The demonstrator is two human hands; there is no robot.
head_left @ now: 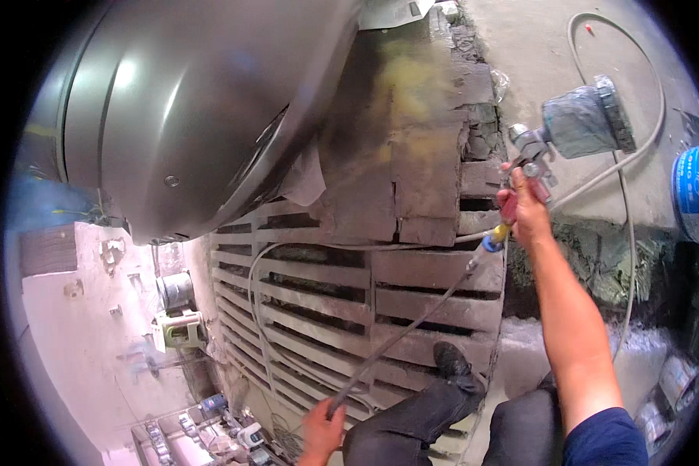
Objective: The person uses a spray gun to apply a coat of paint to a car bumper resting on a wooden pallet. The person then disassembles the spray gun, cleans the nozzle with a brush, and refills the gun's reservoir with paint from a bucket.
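In my right hand (526, 208) is a spray gun (531, 147), its red handle wrapped by my fingers. A large paint-smeared cup (582, 118) sits on the gun. From the handle's base, past yellow and blue fittings, a grey air hose (412, 329) runs down to my left hand (323, 427), closed around it. Ahead to the left is a grey car body panel (210, 101), rounded and glossy in places; the gun is well apart from it.
A slatted grating (311, 299) lies under the car's edge, with stained boards (423, 179) beyond. Another hose (660, 78) loops across the concrete floor at right. A blue bucket (697, 186) stands far right, several cans (679, 380) below it. Cluttered shelves (210, 435) are lower left.
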